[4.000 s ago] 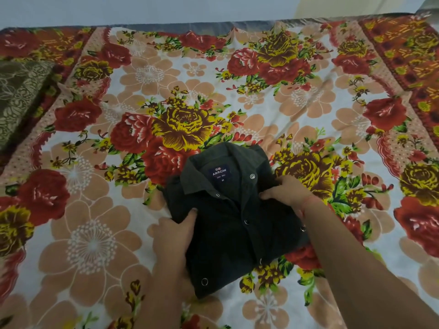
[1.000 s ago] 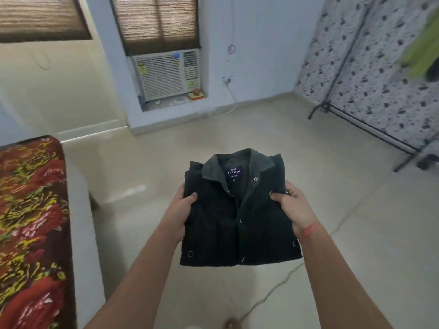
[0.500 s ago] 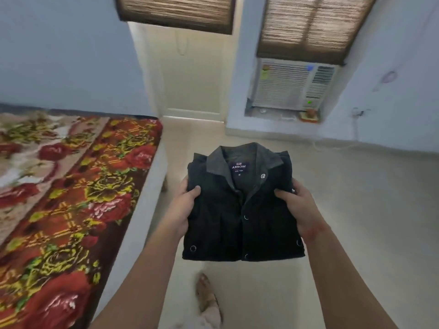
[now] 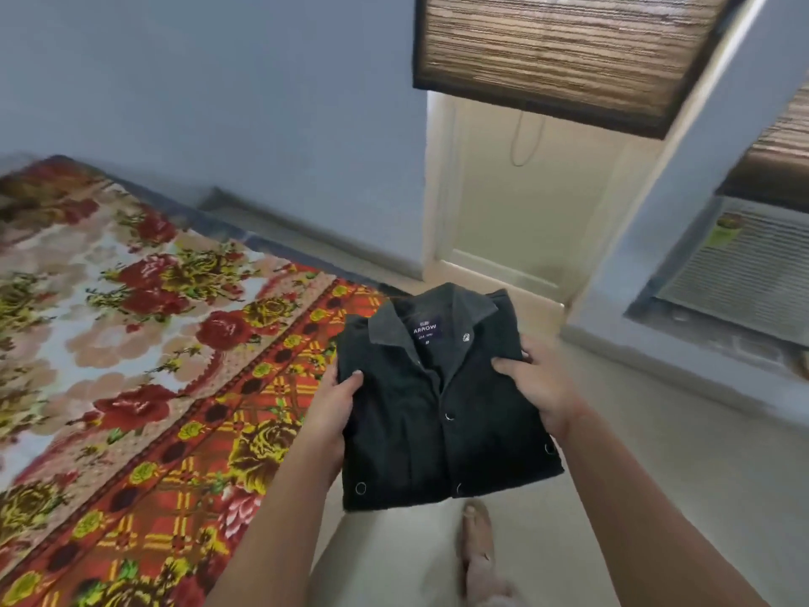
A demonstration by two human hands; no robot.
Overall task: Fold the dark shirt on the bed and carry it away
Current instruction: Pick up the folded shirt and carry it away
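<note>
While it is held clear of the bed [image 4: 131, 365], the dark shirt [image 4: 437, 409] hangs flat in the air between the two hands, above the pale floor [image 4: 656, 497] and just beside the bed's near corner. It is folded into a compact rectangle, front side up, with the collar at the far end and the folded hem nearest the person. The cloth is almost black with a faint green cast, and the collar looks greyer and lighter. Inside the neck is a navy label [image 4: 427, 329] with the word ARROW in white. A closed placket runs down the middle, with small silver ring snaps on it, one more on the collar's right side and others near both near corners.

The left hand [image 4: 332, 409] grips the shirt's left edge, thumb laid on top and fingers tucked beneath, out of sight. The right hand [image 4: 543, 387] clasps the right edge the same way, thumb pressed on the cloth, fingers curled under.

The bed wears a floral spread of red and yellow roses with an orange border. A bare foot [image 4: 477, 545] stands on the floor below the shirt. Beyond are a blue wall [image 4: 219, 102], a cream door [image 4: 516, 203], a woven blind [image 4: 560, 50] and a window air conditioner [image 4: 744, 273].
</note>
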